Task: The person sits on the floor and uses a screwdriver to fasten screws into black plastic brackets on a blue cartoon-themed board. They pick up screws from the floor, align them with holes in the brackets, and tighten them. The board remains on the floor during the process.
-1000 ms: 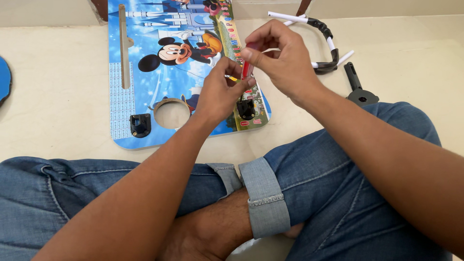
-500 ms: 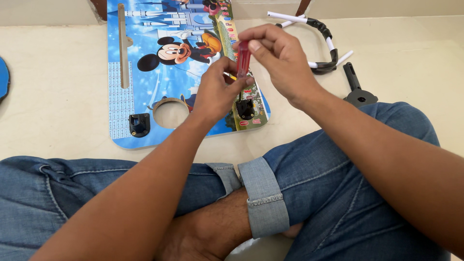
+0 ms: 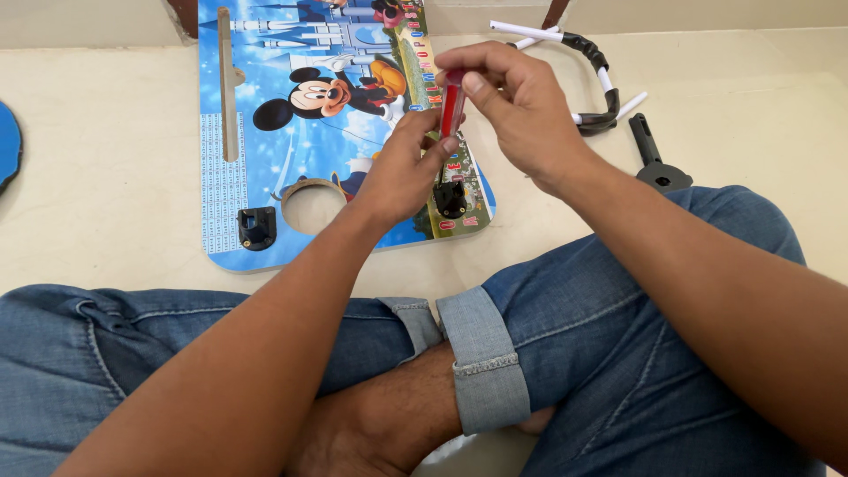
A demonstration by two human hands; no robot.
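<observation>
A blue cartoon-printed board (image 3: pixel 265 132) with a round hole (image 3: pixel 311 205) lies flat on the floor ahead of my crossed legs. A red-handled screwdriver (image 3: pixel 452 106) stands upright over the black bracket (image 3: pixel 450 199) at the board's near right corner. My right hand (image 3: pixel 521 110) grips the top of the handle. My left hand (image 3: pixel 402 168) pinches the shaft lower down, just above the bracket. The tip is hidden by my fingers.
A second black bracket (image 3: pixel 257 227) sits at the board's near left. A curved black-and-white tube leg (image 3: pixel 592 79) and a black plastic part (image 3: pixel 652 155) lie on the cream floor at right. A blue object (image 3: pixel 7 146) shows at the left edge.
The screwdriver has gone from tilted to upright over the right bracket. My right hand rose to the top of the handle; my left hand shifted slightly toward the bracket.
</observation>
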